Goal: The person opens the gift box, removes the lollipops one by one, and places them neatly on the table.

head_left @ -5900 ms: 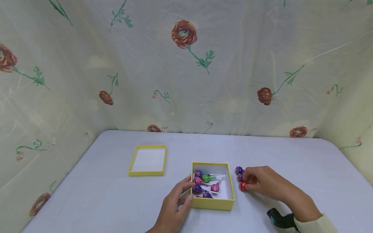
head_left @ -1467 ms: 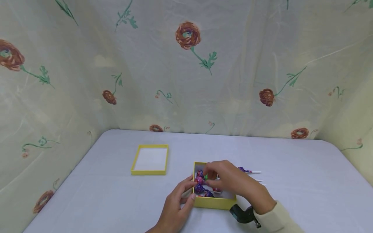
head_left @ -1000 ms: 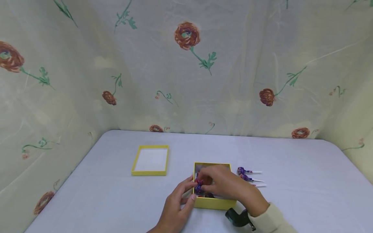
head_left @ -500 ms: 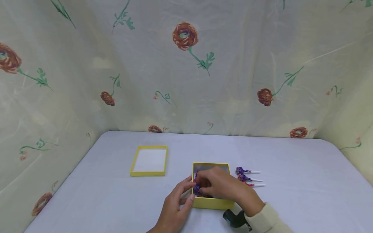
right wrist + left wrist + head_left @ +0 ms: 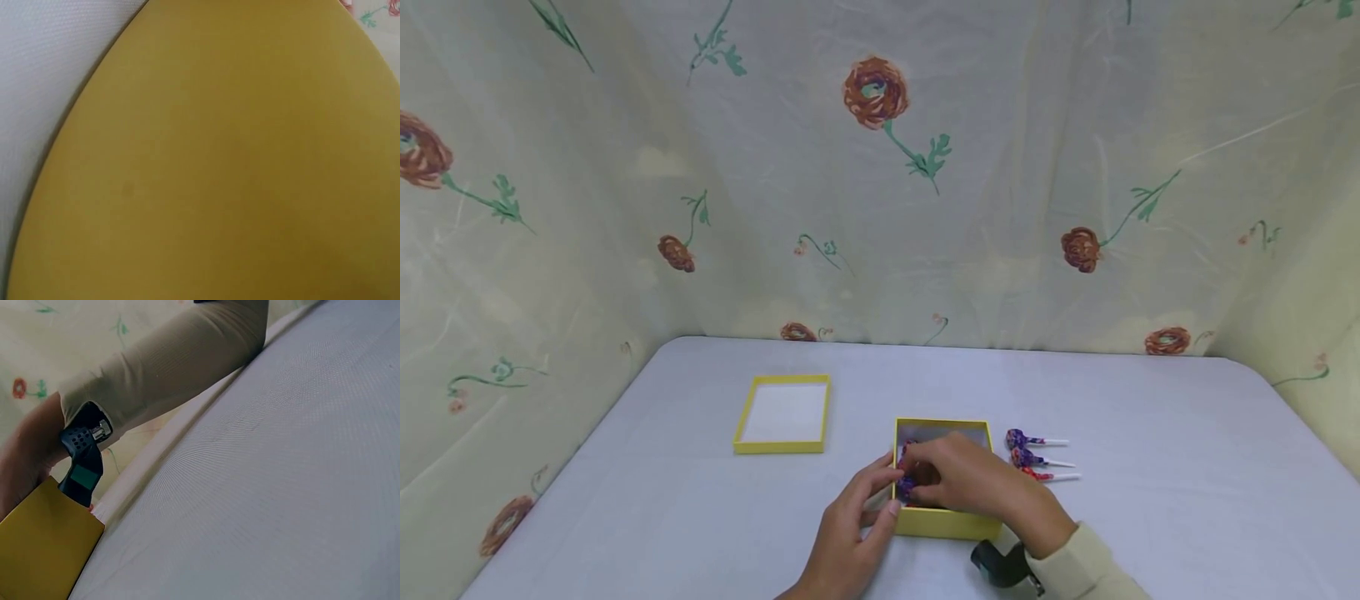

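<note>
An uncovered yellow box [image 5: 951, 524] with wrapped lollipops [image 5: 907, 488] inside sits at the front middle of the table. My left hand [image 5: 852, 527] holds its near left corner, fingers along the left wall and thumb at the front. My right hand [image 5: 958, 477] reaches over the right side into the box. Its bent fingers and thumb are down among the lollipops at the left, and I cannot tell whether they grip one. That hand hides most of the contents. Right of the box, two purple lollipops [image 5: 1024, 457] and a red lollipop [image 5: 1037, 474] lie in a column, sticks pointing right.
A yellow-rimmed lid [image 5: 782, 413], white inside, lies back left of the box on the white tabletop [image 5: 647, 500]. Flowered curtain [image 5: 970, 267] hangs behind and at both sides. A black wrist camera [image 5: 1003, 564] sits beside the box's near right corner.
My right hand has gone from the red lollipop on the table leftward into the box, lowering among the lollipops, then nearly still. The red lollipop stays on the table. My left hand keeps its place.
</note>
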Action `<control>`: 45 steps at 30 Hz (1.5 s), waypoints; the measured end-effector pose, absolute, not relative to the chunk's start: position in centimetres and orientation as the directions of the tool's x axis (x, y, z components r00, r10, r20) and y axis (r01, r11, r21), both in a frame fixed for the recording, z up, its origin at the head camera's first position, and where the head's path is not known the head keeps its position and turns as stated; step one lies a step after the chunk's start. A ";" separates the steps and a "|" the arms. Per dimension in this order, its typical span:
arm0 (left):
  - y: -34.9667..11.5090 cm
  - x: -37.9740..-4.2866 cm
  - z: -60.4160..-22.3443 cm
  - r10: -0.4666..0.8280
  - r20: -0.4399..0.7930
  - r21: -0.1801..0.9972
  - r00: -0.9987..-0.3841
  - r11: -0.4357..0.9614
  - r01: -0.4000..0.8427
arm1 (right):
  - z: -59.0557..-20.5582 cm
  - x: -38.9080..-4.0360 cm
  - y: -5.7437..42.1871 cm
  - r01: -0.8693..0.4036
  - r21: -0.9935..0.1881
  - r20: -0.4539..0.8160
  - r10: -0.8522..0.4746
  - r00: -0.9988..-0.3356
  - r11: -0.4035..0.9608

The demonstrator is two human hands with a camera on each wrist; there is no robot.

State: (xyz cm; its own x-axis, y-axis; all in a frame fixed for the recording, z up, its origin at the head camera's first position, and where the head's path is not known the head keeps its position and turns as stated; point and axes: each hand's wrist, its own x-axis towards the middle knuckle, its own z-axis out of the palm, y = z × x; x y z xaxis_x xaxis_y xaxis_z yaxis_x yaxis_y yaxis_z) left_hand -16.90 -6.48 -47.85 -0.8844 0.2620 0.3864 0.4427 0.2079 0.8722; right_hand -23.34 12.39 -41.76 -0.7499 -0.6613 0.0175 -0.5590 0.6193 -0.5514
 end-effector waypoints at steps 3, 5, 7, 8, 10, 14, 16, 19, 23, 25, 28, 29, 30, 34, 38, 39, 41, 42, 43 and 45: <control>-6.4 -17.0 -48.0 0.259 0.377 0.876 -0.889 0.212 0.433 | -41.8 -23.3 12.4 -0.557 -0.552 0.013 -0.661 -0.750 0.621; -6.5 -17.0 -48.0 0.265 0.373 0.878 -0.889 0.209 0.431 | -41.8 -23.3 12.4 -0.552 -0.556 0.008 -0.660 -0.751 0.622; -6.5 -17.0 -48.0 0.270 0.367 0.881 -0.890 0.206 0.426 | -41.8 -23.3 12.4 -0.549 -0.562 0.007 -0.661 -0.751 0.619; -6.6 -17.0 -47.9 0.272 0.367 0.880 -0.889 0.207 0.427 | -41.9 -23.3 12.4 -0.550 -0.563 0.008 -0.661 -0.750 0.617; -6.6 -16.9 -47.8 0.275 0.368 0.880 -0.888 0.205 0.429 | -41.9 -23.3 12.4 -0.554 -0.561 0.012 -0.663 -0.749 0.615; -6.6 -16.9 -47.7 0.275 0.375 0.877 -0.885 0.204 0.435 | -42.0 -23.4 12.4 -0.576 -0.541 0.028 -0.671 -0.741 0.613; -6.5 -16.8 -47.7 0.273 0.377 0.876 -0.885 0.205 0.436 | -42.0 -23.4 12.4 -0.582 -0.534 0.032 -0.673 -0.739 0.613; -6.5 -16.8 -47.7 0.270 0.378 0.876 -0.885 0.205 0.437 | -42.0 -23.4 12.4 -0.581 -0.533 0.031 -0.672 -0.740 0.615; -6.5 -16.8 -47.7 0.270 0.384 0.873 -0.883 0.205 0.443 | -42.0 -23.4 12.4 -0.575 -0.528 0.028 -0.664 -0.747 0.624; -6.5 -16.8 -47.7 0.270 0.384 0.872 -0.883 0.207 0.443 | -42.1 -23.4 12.4 -0.576 -0.522 0.031 -0.662 -0.749 0.629; -6.5 -16.8 -47.7 0.272 0.380 0.872 -0.884 0.212 0.441 | -42.1 -23.3 12.4 -0.580 -0.516 0.036 -0.660 -0.750 0.631; -6.5 -16.8 -47.7 0.273 0.379 0.873 -0.884 0.211 0.440 | -42.1 -23.3 12.4 -0.580 -0.515 0.036 -0.660 -0.751 0.632; -6.5 -16.9 -47.7 0.273 0.378 0.874 -0.885 0.211 0.439 | -42.1 -23.3 12.4 -0.580 -0.513 0.036 -0.659 -0.751 0.633; -6.5 -16.9 -47.8 0.270 0.380 0.874 -0.885 0.207 0.439 | -42.0 -23.3 12.4 -0.582 -0.508 0.037 -0.659 -0.751 0.635; -6.6 -16.9 -47.8 0.273 0.372 0.879 -0.887 0.203 0.431 | -42.0 -23.3 12.3 -0.588 -0.508 0.044 -0.662 -0.748 0.630; -6.6 -16.9 -47.8 0.275 0.369 0.881 -0.888 0.201 0.428 | -42.0 -23.3 12.3 -0.588 -0.509 0.045 -0.663 -0.747 0.628; -6.6 -16.9 -47.7 0.278 0.363 0.883 -0.889 0.201 0.423 | -42.0 -23.3 12.4 -0.587 -0.514 0.046 -0.663 -0.747 0.626; -6.5 -16.9 -47.7 0.280 0.361 0.884 -0.889 0.201 0.422 | -42.0 -23.3 12.4 -0.584 -0.519 0.046 -0.662 -0.748 0.624; -6.6 -16.9 -47.7 0.279 0.360 0.885 -0.890 0.200 0.421 | -42.0 -23.3 12.4 -0.581 -0.525 0.045 -0.662 -0.749 0.622; -6.6 -16.9 -47.7 0.280 0.361 0.885 -0.890 0.198 0.421 | -42.0 -23.3 12.4 -0.575 -0.537 0.044 -0.660 -0.750 0.618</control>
